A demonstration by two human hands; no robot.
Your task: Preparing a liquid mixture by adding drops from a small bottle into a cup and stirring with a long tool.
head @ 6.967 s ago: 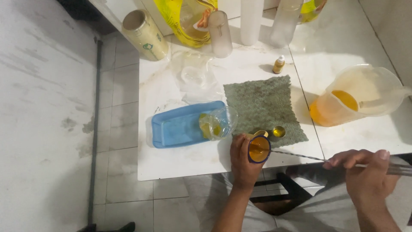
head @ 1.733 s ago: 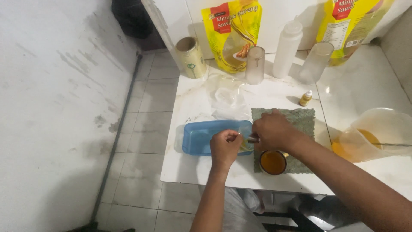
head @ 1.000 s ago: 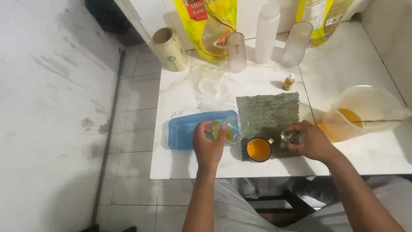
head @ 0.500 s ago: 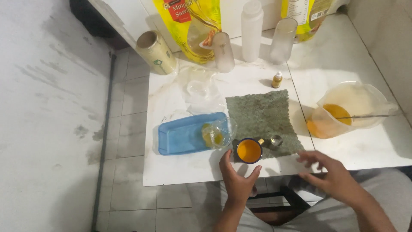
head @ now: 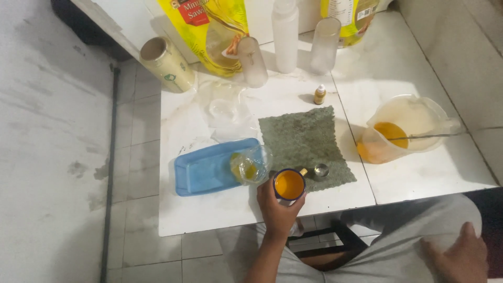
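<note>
My left hand (head: 276, 209) grips a small dark-rimmed mug (head: 289, 184) full of orange liquid at the near edge of the white table (head: 209, 209). Just left of the mug a small clear plastic bag with yellowish liquid (head: 250, 165) lies on the right end of a blue tray (head: 204, 170). A small metal cap (head: 320, 171) sits right of the mug on a green-grey cloth (head: 304, 139). My right hand (head: 463, 257) rests on my grey-trousered thigh, away from the table, holding nothing.
A clear jug with orange liquid and a stirring rod (head: 401, 133) stands at the right. A small dropper bottle (head: 319, 95), two frosted tumblers (head: 253, 62), a white bottle (head: 286, 34), yellow oil pouches (head: 209, 29), a cardboard roll (head: 166, 63) and crumpled clear plastic (head: 228, 110) fill the far side.
My right hand left the cap near the mug, pulled back off the table and dropped onto my thigh. My left hand moved from the bag on the tray and closed on the mug.
</note>
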